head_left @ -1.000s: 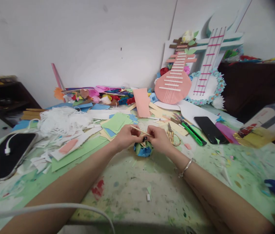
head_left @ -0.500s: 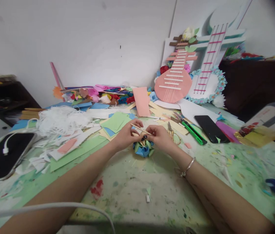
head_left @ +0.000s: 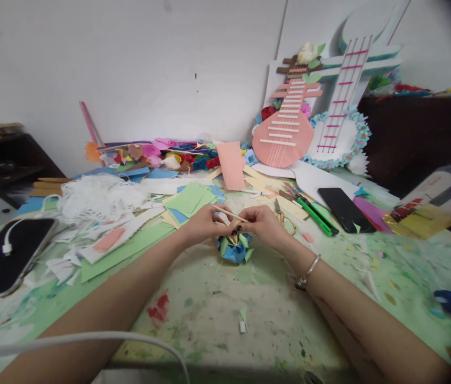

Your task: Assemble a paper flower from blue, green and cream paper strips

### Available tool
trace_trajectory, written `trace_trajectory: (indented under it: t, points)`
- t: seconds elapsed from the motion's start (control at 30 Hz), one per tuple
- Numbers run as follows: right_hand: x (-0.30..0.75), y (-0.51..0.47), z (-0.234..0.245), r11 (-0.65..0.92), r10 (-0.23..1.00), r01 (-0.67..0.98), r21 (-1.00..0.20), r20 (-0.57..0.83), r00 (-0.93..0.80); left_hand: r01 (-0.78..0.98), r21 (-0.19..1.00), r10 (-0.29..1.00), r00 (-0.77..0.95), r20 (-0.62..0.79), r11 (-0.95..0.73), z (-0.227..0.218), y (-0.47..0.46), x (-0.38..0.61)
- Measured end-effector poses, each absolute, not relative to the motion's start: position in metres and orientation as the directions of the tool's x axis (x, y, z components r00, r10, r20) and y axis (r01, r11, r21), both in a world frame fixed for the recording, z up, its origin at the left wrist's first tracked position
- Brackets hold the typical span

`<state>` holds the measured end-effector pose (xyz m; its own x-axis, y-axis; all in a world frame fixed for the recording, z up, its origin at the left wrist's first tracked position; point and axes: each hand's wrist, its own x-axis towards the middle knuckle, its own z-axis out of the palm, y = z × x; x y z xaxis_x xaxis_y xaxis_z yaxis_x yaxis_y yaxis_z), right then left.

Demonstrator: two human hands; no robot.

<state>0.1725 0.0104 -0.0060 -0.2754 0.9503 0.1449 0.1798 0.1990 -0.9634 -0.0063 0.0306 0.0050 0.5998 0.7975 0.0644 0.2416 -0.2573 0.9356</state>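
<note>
A small blue paper flower (head_left: pixel 233 254) with green paper leaves sits upside down or tilted on the table, just below my fingertips. My left hand (head_left: pixel 204 223) is closed, its thumb and finger pinching a pale paper piece at the top of the flower. Close against it, my right hand (head_left: pixel 264 226) is also closed, and a thin wooden stick (head_left: pixel 229 213) slants from its fingers across to the left fingers. Both thumbs, with dark nails, meet above the flower and hide what lies between them.
Gold-handled scissors (head_left: pixel 278 210) and a green utility knife (head_left: pixel 314 214) lie to the right, near a black phone (head_left: pixel 339 207). Green paper sheets (head_left: pixel 191 200) and white string (head_left: pixel 97 197) lie left. Behind stands a pink paper lute (head_left: pixel 283 136). A white cable (head_left: pixel 101 336) crosses the front.
My hands have come closer together, with the thumbs now meeting over the flower. The stick has dropped slightly, and the flower shows a little lower and more fully below my fingers.
</note>
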Motion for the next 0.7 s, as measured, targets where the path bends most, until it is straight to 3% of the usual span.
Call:
trace_trajectory:
  t: [0.13,0.3,0.47,0.7]
  points:
    - [0.1737,0.0109,-0.0047,0.184,0.948,0.114,-0.976,0.145,-0.285,0.246,0.915,0.771,0.63,0.099,-0.319,0.0036,0.0318,-0.0061]
    - [0.171,0.0129,-0.0078,0.25,0.951,0.282,-0.926,0.181,-0.249,0.281,0.9,0.755,0.652,0.076,-0.334,0.0057,0.0292,-0.0041]
    - [0.1677,0.0124,-0.0107,0.325,0.939,0.469,-0.822,0.221,-0.263,0.346,0.915,0.776,0.628,-0.061,-0.208,0.0067,0.0277,-0.0046]
    - [0.1648,0.0094,-0.0056,0.367,0.93,0.616,-0.698,0.254,-0.266,0.267,0.957,0.799,0.597,-0.071,-0.115,0.0042,0.0268,-0.0004]
